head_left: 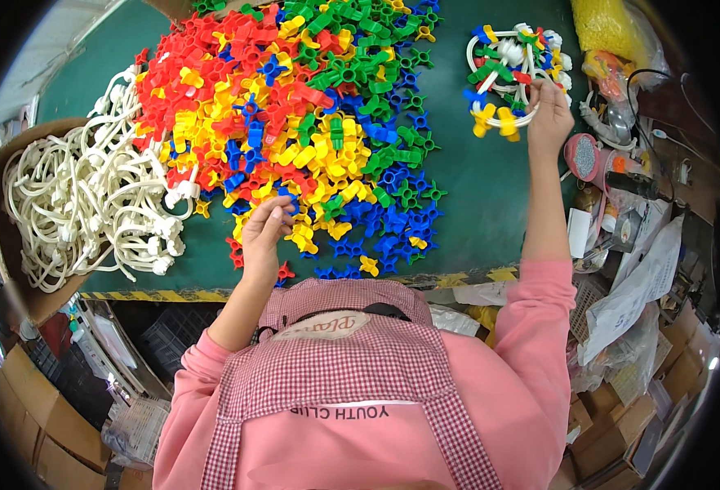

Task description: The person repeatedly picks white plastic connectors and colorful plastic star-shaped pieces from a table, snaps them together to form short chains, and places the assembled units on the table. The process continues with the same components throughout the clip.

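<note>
My left hand point(267, 224) is closed in a pinch over the near side of a heap of small plastic star-shaped pieces point(282, 122) in red, yellow, blue and green. A bit of blue plastic shows right at its fingertips; whether it lies between them I cannot tell. At the right, my right hand point(551, 114) is closed on a white cord ring point(526, 121) strung with coloured star pieces. Yellow pieces point(507, 124) sit on its near side. Behind it, touching or overlapping, lie more such rings point(503, 53) in a small pile.
A cardboard box point(1, 220) on the left overflows with white cords point(91, 196). The green table point(466, 204) has a yellow-and-black striped front edge. Along its right side are a yellow bag point(613, 33), a pink object point(582, 157), cables and plastic bags. Cardboard boxes point(50, 400) stand at lower left.
</note>
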`<state>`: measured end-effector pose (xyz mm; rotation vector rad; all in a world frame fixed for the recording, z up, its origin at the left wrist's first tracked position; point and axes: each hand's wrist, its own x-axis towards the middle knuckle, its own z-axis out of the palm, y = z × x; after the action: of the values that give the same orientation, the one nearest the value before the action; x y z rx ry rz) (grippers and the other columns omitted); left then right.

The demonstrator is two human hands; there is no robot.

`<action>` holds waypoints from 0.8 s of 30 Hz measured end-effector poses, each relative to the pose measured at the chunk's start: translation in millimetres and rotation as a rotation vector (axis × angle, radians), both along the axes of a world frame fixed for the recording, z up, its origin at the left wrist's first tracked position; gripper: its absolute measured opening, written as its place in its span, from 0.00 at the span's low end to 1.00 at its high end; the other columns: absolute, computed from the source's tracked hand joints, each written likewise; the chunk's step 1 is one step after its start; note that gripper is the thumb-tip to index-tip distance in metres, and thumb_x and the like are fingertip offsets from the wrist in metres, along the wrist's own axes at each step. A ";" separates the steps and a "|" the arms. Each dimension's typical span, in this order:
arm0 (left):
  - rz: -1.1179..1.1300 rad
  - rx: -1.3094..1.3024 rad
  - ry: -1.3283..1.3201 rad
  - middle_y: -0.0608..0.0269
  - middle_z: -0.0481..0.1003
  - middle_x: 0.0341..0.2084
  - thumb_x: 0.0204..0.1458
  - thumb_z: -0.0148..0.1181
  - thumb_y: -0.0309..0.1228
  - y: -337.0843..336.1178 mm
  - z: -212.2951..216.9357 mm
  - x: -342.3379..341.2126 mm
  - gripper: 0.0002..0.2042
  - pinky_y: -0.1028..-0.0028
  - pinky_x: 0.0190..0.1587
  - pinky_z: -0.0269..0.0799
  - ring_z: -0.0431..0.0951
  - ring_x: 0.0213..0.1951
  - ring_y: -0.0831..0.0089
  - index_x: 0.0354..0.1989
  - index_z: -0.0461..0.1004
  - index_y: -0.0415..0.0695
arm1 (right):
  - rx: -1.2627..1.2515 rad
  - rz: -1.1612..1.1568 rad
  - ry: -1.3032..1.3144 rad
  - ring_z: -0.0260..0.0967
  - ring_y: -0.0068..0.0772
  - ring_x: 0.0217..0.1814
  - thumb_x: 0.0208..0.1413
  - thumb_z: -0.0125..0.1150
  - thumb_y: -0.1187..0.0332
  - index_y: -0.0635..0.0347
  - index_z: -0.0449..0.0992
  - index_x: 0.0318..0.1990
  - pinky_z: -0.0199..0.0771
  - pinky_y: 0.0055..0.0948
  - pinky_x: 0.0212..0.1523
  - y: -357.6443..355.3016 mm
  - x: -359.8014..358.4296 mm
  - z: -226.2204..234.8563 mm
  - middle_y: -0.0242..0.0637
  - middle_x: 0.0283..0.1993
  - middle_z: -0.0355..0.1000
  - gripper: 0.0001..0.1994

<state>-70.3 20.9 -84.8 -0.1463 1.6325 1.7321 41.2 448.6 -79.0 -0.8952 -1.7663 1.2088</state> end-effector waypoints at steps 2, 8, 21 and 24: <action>0.025 -0.017 -0.006 0.67 0.74 0.33 0.57 0.51 0.30 -3.1 1.0 0.8 0.10 0.83 0.34 0.64 0.70 0.31 0.84 0.44 0.73 0.39 | 0.140 -0.048 0.065 0.59 0.16 0.21 0.61 0.48 0.68 0.67 0.73 0.34 0.60 0.16 0.24 7.7 -9.7 16.7 0.29 0.22 0.65 0.11; -0.027 -0.008 -0.064 0.67 0.74 0.34 0.57 0.52 0.30 16.1 0.7 -7.6 0.10 0.82 0.34 0.65 0.71 0.32 0.83 0.44 0.73 0.40 | 0.234 -0.427 -0.322 0.66 0.35 0.28 0.58 0.49 0.62 0.62 0.72 0.41 0.68 0.31 0.34 135.1 51.2 -70.0 0.36 0.26 0.67 0.13; 0.079 -0.195 -0.123 0.69 0.74 0.33 0.58 0.50 0.29 3.5 -20.1 1.9 0.10 0.82 0.33 0.64 0.71 0.32 0.84 0.43 0.74 0.41 | 0.772 -0.023 -1.037 0.57 0.65 0.57 0.49 0.61 0.56 0.33 0.62 0.60 0.64 0.49 0.54 130.5 -47.1 -131.6 0.47 0.68 0.43 0.28; 0.098 -0.205 -0.122 0.68 0.74 0.33 0.58 0.50 0.29 8.3 -19.5 -2.8 0.10 0.82 0.33 0.64 0.71 0.32 0.84 0.43 0.74 0.40 | 0.620 -0.180 -1.111 0.45 0.69 0.64 0.52 0.57 0.55 0.32 0.61 0.60 0.52 0.62 0.57 176.1 -83.5 -129.3 0.46 0.70 0.39 0.26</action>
<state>-73.0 29.2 -104.3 -0.4275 1.7339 1.5901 -42.3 624.6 -208.4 -1.4002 -2.5833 -0.1067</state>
